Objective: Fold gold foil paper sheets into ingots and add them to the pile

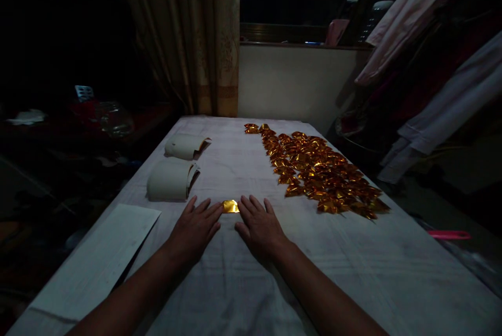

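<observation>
A small strip of shiny gold foil paper (230, 206) lies flat on the cloth-covered table between my two hands. My left hand (195, 226) rests palm down with its fingers stretched out, their tips at the strip's left end. From the other side, my right hand (259, 223) lies flat with spread fingers over the strip's right end. Whatever part of the strip is under the fingers is hidden. To the right spreads a large pile of folded gold foil pieces (317, 168), apart from both hands.
Two curled stacks of pale paper (168, 181) (185, 146) stand at the left. Nearer, a flat pale sheet (98, 257) lies along the table's left edge. A curtain (207, 37) hangs behind the table, clothes (451, 105) hang at the right, and a pink handle (449, 234) shows beside the right edge.
</observation>
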Demonstrator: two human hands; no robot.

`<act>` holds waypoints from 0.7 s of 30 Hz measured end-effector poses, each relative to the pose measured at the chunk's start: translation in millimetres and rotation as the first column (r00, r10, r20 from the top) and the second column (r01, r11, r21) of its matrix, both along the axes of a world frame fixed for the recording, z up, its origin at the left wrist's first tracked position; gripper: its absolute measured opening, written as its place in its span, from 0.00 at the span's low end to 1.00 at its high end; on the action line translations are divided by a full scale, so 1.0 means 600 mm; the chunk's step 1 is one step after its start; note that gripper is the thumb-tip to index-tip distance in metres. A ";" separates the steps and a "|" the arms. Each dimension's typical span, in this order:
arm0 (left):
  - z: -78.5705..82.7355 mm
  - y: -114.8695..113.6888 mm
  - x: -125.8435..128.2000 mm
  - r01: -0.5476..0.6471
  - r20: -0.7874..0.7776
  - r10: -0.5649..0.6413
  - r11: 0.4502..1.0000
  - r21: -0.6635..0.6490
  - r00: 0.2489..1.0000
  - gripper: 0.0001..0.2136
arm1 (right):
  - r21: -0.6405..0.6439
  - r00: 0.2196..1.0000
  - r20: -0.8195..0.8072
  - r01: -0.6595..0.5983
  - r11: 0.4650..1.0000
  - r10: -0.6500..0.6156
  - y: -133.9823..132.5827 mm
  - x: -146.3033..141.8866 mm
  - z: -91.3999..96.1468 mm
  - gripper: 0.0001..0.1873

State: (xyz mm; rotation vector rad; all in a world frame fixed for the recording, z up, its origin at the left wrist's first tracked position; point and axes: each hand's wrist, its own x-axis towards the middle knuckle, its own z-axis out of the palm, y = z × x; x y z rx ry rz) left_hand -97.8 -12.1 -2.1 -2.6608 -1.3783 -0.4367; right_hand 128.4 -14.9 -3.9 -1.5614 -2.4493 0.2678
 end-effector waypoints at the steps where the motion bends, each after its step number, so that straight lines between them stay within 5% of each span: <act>1: 0.007 0.004 0.004 -0.002 0.004 0.002 1.000 -0.006 1.000 0.16 | 0.006 1.000 -0.005 0.011 1.000 -0.011 -0.001 -0.001 0.002 0.28; 7: 0.050 0.035 0.044 0.039 -0.168 -0.059 0.992 -0.123 0.984 0.11 | 0.084 0.999 -0.022 0.043 0.996 -0.042 0.001 -0.004 0.008 0.20; 15: 0.056 0.054 0.057 0.017 -0.130 -0.041 0.985 -0.174 0.991 0.08 | 0.183 0.992 -0.122 0.045 0.982 -0.023 0.011 -0.011 0.010 0.11; 21: 0.062 0.066 0.062 -0.073 0.070 0.092 0.971 -0.229 0.993 0.11 | 0.044 0.900 -0.327 0.318 0.947 -0.287 0.042 0.008 0.018 0.12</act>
